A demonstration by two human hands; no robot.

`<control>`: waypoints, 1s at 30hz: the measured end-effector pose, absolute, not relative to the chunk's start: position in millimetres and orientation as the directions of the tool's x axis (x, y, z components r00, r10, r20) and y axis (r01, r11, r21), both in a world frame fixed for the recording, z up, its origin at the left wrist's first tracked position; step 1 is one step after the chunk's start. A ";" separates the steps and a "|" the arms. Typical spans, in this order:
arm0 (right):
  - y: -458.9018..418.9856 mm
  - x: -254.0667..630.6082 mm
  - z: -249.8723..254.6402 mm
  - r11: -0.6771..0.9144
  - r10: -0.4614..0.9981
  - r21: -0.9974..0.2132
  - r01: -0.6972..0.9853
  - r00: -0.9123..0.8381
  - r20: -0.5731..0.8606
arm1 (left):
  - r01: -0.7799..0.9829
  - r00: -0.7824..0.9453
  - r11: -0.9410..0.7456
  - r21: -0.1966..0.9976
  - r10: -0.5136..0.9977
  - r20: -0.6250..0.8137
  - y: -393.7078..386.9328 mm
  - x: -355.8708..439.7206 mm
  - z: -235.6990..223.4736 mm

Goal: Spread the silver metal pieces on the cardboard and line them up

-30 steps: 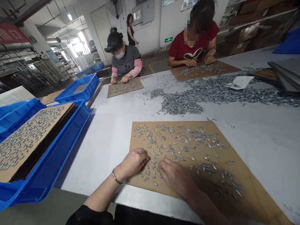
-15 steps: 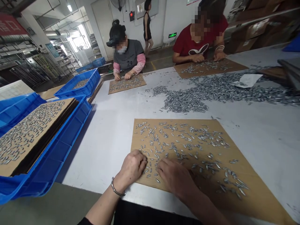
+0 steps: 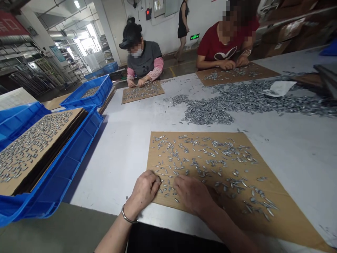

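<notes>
Many small, slim silver metal pieces (image 3: 201, 170) lie scattered over a brown cardboard sheet (image 3: 279, 214) in front of me. At the sheet's left edge is my left hand (image 3: 145, 189), its thumb and fingers curled together over the cardboard; a bracelet (image 3: 126, 215) rings that wrist. Just to the right, my right hand (image 3: 193, 193) rests low over the sheet with its fingers bent down among the metal pieces. Several loose pieces show between the two hands. Whatever the fingertips of either hand pinch is hidden.
A big heap of metal pieces (image 3: 210, 110) spreads across the white table (image 3: 121, 158). Blue crates (image 3: 76, 158) stand at left, the near one holding stacked cardboard sheets (image 3: 56, 135). Two co-workers (image 3: 147, 58) handle pieces on sheets across the table; another person (image 3: 183, 28) is behind.
My left hand has shifted slightly left and my right hand slightly left, both still low over the sheet. The co-worker in red has brought both hands closer together. The person behind has moved right.
</notes>
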State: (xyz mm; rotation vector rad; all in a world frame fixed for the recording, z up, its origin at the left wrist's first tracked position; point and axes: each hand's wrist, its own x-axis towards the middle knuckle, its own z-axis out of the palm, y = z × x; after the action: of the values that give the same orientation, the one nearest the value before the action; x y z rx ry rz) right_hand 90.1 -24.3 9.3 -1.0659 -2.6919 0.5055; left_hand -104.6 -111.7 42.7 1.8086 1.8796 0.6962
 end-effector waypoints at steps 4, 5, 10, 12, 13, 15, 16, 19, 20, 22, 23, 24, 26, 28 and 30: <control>-11.5 122.4 18.5 0.588 0.776 -0.525 0.615 -0.612 0.152 | 0.760 -0.048 -0.023 0.649 0.995 0.091 -113.8 -107.4 40.9; -10.4 133.4 20.4 0.556 0.807 -0.536 0.635 -0.568 0.165 | 0.753 -0.055 -0.026 0.658 0.993 0.102 -114.5 -107.9 41.2; -27.0 163.2 15.7 0.595 0.767 -0.523 0.611 -0.626 0.141 | 0.735 -0.018 -0.063 0.675 0.994 0.111 -114.0 -98.9 44.8; -37.2 157.6 7.8 0.658 0.715 -0.490 0.572 -0.678 0.168 | 0.734 0.015 -0.079 0.675 0.995 0.101 -111.3 -89.6 45.7; -41.3 152.4 3.6 0.687 0.696 -0.464 0.560 -0.691 0.197 | 0.734 0.027 -0.084 0.674 0.995 0.096 -109.6 -84.5 45.8; -46.2 140.4 -3.2 0.733 0.669 -0.401 0.550 -0.690 0.277 | 0.740 0.046 -0.092 0.666 0.995 0.086 -106.4 -75.4 45.0; -47.1 134.9 -5.3 0.747 0.661 -0.373 0.551 -0.681 0.317 | 0.746 0.054 -0.094 0.660 0.995 0.081 -105.0 -71.9 44.5; -46.1 125.3 -5.8 0.755 0.656 -0.326 0.569 -0.650 0.384 | 0.763 0.068 -0.093 0.640 0.996 0.064 -102.7 -66.5 43.0; -45.2 125.3 -4.8 0.754 0.657 -0.324 0.571 -0.648 0.386 | 0.767 0.069 -0.090 0.635 0.996 0.059 -102.3 -66.0 42.8; -43.8 130.1 -3.2 0.749 0.663 -0.335 0.572 -0.649 0.374 | 0.775 0.073 -0.093 0.625 0.996 0.057 -101.5 -65.6 42.6; -43.5 134.5 -3.3 0.745 0.667 -0.340 0.574 -0.647 0.369 | 0.781 0.081 -0.103 0.616 0.995 0.063 -100.7 -64.9 42.3; -43.6 139.8 -4.0 0.740 0.673 -0.339 0.581 -0.643 0.366 | 0.788 0.096 -0.120 0.604 0.993 0.071 -99.4 -63.7 41.7; -44.6 151.0 -6.9 0.724 0.689 -0.319 0.612 -0.626 0.364 | 0.809 0.149 -0.169 0.563 0.985 0.082 -95.4 -59.2 39.6; -46.1 160.2 -9.3 0.701 0.711 -0.291 0.651 -0.611 0.348 | 0.847 0.208 -0.218 0.485 0.975 0.076 -89.9 -52.6 36.4; -47.2 165.3 -8.6 0.680 0.732 -0.290 0.673 -0.605 0.313 | 0.893 0.245 -0.245 0.377 0.968 0.047 -84.4 -46.0 33.6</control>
State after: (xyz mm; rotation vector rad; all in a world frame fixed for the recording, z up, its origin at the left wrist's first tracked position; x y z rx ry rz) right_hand 165.3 -47.2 -8.6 -1.0959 -2.4875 0.1981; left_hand -46.0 -84.4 33.6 2.2485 1.7329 0.3946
